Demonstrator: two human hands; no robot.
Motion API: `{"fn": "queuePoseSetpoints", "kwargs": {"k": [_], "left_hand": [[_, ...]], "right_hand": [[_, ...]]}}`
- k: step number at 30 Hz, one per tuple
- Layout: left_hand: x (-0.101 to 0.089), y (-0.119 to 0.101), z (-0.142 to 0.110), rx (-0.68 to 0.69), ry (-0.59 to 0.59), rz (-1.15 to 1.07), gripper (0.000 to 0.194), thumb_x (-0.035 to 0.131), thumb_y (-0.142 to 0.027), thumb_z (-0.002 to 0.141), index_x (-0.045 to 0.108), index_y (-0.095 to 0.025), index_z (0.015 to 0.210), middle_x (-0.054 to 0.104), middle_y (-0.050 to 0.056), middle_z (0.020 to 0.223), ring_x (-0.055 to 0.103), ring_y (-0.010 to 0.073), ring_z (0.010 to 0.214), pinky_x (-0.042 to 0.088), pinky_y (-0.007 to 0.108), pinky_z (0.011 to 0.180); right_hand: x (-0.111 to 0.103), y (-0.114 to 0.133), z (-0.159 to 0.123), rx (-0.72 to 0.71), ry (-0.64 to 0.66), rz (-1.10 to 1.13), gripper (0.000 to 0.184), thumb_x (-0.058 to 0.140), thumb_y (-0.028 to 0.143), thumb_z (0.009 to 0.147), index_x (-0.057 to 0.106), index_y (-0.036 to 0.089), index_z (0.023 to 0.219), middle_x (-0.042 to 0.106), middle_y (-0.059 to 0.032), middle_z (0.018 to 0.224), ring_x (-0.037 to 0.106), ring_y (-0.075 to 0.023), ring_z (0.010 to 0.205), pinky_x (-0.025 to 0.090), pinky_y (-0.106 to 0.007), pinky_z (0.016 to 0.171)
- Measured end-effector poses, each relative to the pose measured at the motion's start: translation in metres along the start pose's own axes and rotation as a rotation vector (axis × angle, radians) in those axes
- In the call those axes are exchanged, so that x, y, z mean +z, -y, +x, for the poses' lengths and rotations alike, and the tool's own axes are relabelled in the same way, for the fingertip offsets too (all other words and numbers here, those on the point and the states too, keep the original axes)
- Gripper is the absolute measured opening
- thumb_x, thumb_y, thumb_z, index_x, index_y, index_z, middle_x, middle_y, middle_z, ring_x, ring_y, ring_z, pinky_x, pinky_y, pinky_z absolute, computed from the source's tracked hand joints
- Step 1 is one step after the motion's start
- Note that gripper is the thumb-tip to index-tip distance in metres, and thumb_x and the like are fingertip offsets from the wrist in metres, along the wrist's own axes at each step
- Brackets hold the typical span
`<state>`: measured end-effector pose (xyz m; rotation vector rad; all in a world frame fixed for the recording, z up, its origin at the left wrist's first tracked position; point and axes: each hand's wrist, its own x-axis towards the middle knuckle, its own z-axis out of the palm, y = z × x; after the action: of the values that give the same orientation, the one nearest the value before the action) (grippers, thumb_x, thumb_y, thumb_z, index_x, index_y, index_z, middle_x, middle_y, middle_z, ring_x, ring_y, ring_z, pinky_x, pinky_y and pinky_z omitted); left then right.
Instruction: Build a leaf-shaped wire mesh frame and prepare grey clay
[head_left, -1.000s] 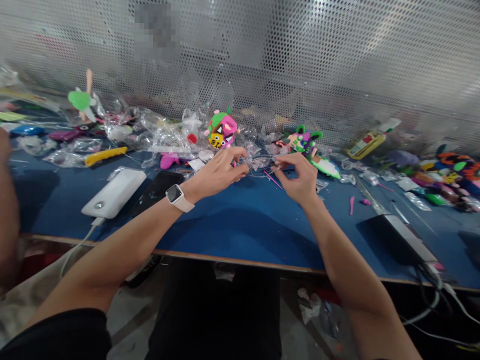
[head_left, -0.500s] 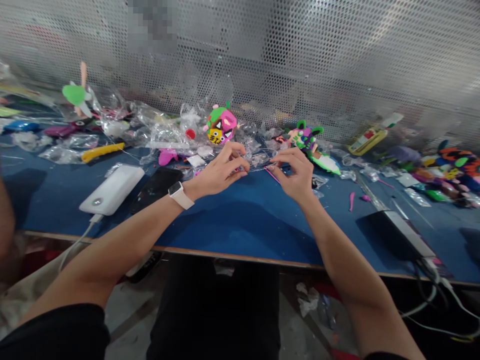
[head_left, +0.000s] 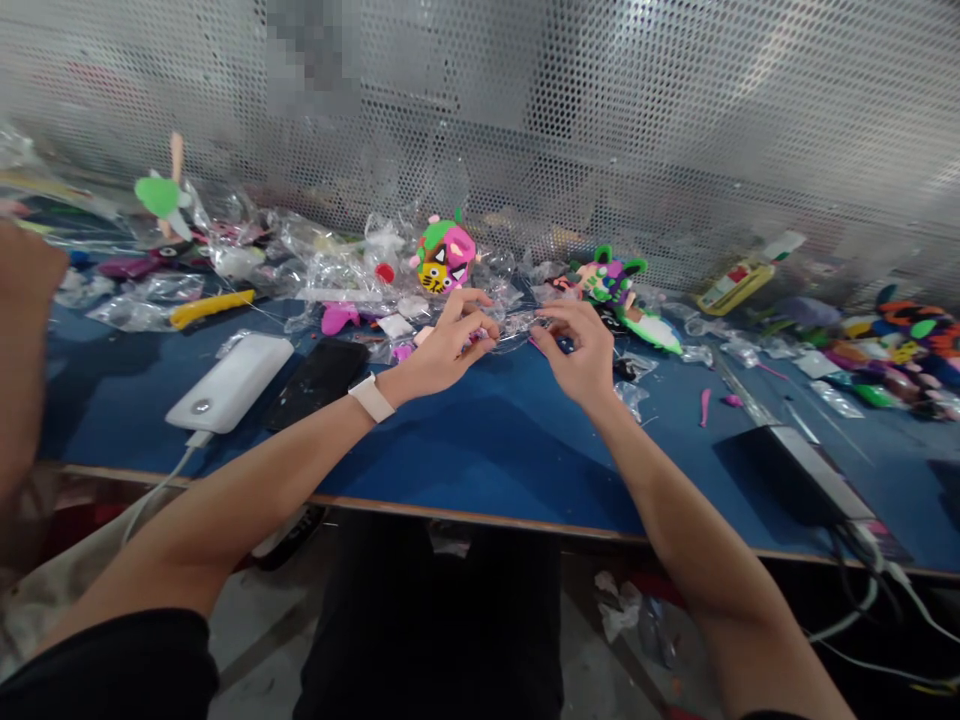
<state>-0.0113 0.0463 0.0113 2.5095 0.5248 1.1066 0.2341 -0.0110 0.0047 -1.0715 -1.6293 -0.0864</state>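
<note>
Clear plastic point(head_left: 516, 325) is showing between two curled hands, over a blue desk point(head_left: 480, 450). The left hand point(head_left: 448, 345) and right hand point(head_left: 581, 350) are bringing fingertips near it; whether either is gripping, I cannot tell. Fingertip work seems underway, probably calling for light, steady pinching. Behind, a cat-faced figure point(head_left: 448, 250) is sitting.

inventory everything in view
perforated panel: 1, silver, behind
table: 1, blue, centre
clear film: several, colourless, behind hands
round cat figure: 1, multicoloured, back centre
eared figure: 1, purple/green, right of cat
modelled piece: 1, green, back left
modelled figures: several, mixed, far right
bottle: 1, yellow, back right
boxy device: 1, black/grey, front right
power bank: 1, white, left
phone: 1, black, beside power bank
slim tool: 1, yellow, left
another person's arm: 1, bare, left edge
watch strap: 1, white, left wrist
left hand: 1, bare, centre
right hand: 1, bare, centre
</note>
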Motion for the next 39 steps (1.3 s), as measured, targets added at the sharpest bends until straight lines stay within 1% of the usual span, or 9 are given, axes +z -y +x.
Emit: {"fn": "queuePoseSetpoints", "kwargs": {"k": [2, 5, 8, 12, 17, 21, 27, 32, 39], "left_hand": [[0.003, 0.0, 0.0, -0.034, -0.025, -0.026, 0.011, 0.053, -0.028, 0.111, 0.061, -0.021, 0.11, 0.048, 0.015, 0.142, 0.057, 0.0302, 0.138, 0.068, 0.046, 0.098], [0.006, -0.003, -0.001, -0.033, -0.083, -0.033, 0.009, 0.054, -0.027, 0.111, 0.062, -0.022, 0.11, 0.049, 0.013, 0.14, 0.056, 0.0275, 0.138, 0.061, 0.052, 0.112], [0.009, -0.008, -0.001, 0.006, -0.11, -0.027, 0.01, 0.056, -0.03, 0.111, 0.063, -0.023, 0.109, 0.051, 0.012, 0.14, 0.053, 0.0279, 0.142, 0.053, 0.056, 0.121], [0.011, -0.012, -0.001, -0.008, -0.098, -0.05, 0.013, 0.057, -0.034, 0.111, 0.064, -0.024, 0.111, 0.053, 0.013, 0.143, 0.053, 0.0277, 0.144, 0.053, 0.053, 0.121], [0.013, -0.007, -0.002, -0.031, -0.075, -0.079, 0.017, 0.061, -0.039, 0.11, 0.067, -0.023, 0.109, 0.056, 0.014, 0.143, 0.056, 0.0271, 0.143, 0.054, 0.051, 0.12], [0.015, -0.004, -0.002, -0.036, -0.067, -0.093, 0.019, 0.062, -0.042, 0.109, 0.067, -0.023, 0.107, 0.057, 0.013, 0.143, 0.057, 0.0278, 0.142, 0.055, 0.053, 0.119], [0.015, -0.006, -0.002, -0.04, -0.066, -0.151, 0.02, 0.065, -0.043, 0.108, 0.07, -0.023, 0.103, 0.058, 0.012, 0.146, 0.057, 0.0266, 0.144, 0.051, 0.053, 0.124], [0.011, -0.011, -0.001, -0.068, -0.029, -0.194, 0.028, 0.064, -0.049, 0.108, 0.07, -0.022, 0.102, 0.057, 0.013, 0.151, 0.058, 0.0274, 0.143, 0.055, 0.051, 0.119], [0.009, -0.016, -0.002, -0.065, -0.031, -0.201, 0.016, 0.066, -0.039, 0.107, 0.069, -0.024, 0.104, 0.057, 0.011, 0.153, 0.055, 0.0274, 0.148, 0.056, 0.052, 0.117]], "right_hand": [[0.003, 0.005, -0.003, 0.023, -0.073, -0.008, 0.025, 0.077, 0.04, 0.098, 0.071, 0.028, 0.119, 0.071, -0.0086, 0.124, 0.069, -0.0146, 0.072, 0.064, -0.037, 0.069], [0.008, 0.018, -0.009, -0.089, -0.157, -0.052, 0.017, 0.08, 0.035, 0.096, 0.07, 0.027, 0.107, 0.072, -0.0062, 0.107, 0.066, -0.0158, 0.071, 0.062, -0.037, 0.067], [0.012, 0.032, -0.014, -0.231, -0.072, -0.052, 0.006, 0.077, 0.028, 0.098, 0.072, 0.027, 0.097, 0.074, -0.0032, 0.091, 0.071, -0.0197, 0.081, 0.062, -0.036, 0.07], [0.016, 0.041, -0.018, -0.181, 0.016, -0.05, 0.003, 0.074, 0.029, 0.102, 0.075, 0.028, 0.105, 0.08, -0.0028, 0.097, 0.071, -0.0171, 0.073, 0.064, -0.036, 0.069], [0.014, 0.034, -0.017, -0.21, 0.032, 0.039, 0.007, 0.074, 0.025, 0.103, 0.078, 0.029, 0.105, 0.082, -0.0016, 0.096, 0.074, -0.0168, 0.076, 0.064, -0.034, 0.07], [0.011, 0.022, -0.016, -0.269, 0.089, -0.013, 0.012, 0.071, 0.026, 0.105, 0.08, 0.032, 0.109, 0.083, -0.0017, 0.1, 0.078, -0.0191, 0.087, 0.067, -0.037, 0.078], [0.008, 0.017, -0.015, -0.329, 0.113, -0.014, 0.012, 0.07, 0.026, 0.105, 0.08, 0.032, 0.104, 0.083, -0.001, 0.1, 0.079, -0.0183, 0.087, 0.068, -0.035, 0.078], [0.008, 0.029, -0.015, -0.203, 0.098, 0.028, 0.009, 0.068, 0.027, 0.104, 0.075, 0.028, 0.1, 0.08, -0.0032, 0.097, 0.073, -0.0173, 0.077, 0.064, -0.035, 0.069], [0.013, 0.035, -0.015, -0.046, 0.109, 0.167, 0.01, 0.065, 0.027, 0.1, 0.069, 0.026, 0.091, 0.074, -0.0021, 0.091, 0.069, -0.0163, 0.077, 0.061, -0.033, 0.066]]}}
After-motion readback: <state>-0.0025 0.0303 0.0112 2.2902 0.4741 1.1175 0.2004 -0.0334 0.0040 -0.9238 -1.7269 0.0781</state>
